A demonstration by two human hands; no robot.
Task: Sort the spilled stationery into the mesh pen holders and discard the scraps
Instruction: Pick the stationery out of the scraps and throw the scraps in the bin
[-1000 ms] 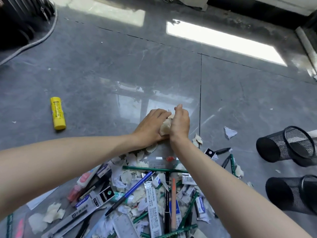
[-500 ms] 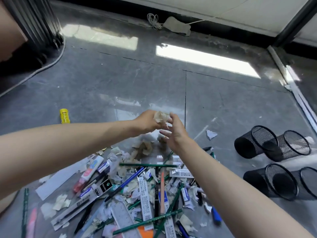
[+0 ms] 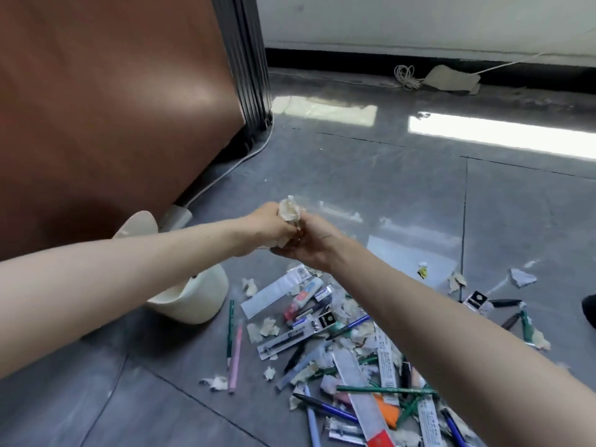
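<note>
My left hand [image 3: 269,228] grips a wad of cream paper scraps [image 3: 289,210] above the grey floor. My right hand [image 3: 311,246] cups under and against the same wad, fingers curled at its lower side. Below the hands lies the spilled pile of stationery [image 3: 348,346]: pens, green pencils, a ruler, packaged refills and more torn scraps. A cream waste bin [image 3: 196,301] stands on the floor under my left forearm, partly hidden by it. The mesh pen holders are out of view apart from a dark edge [image 3: 589,312] at the far right.
A large brown panel [image 3: 106,108] rises at the left, with a dark metal frame and a white cable running along its foot. A pink pen and a green pencil [image 3: 233,343] lie apart, left of the pile. A coiled cord and a cloth lie by the far wall.
The view has swung left, bringing the bin and brown panel in and the holders out. Both hands have lifted the wad off the pile and carried it left, toward the bin.
</note>
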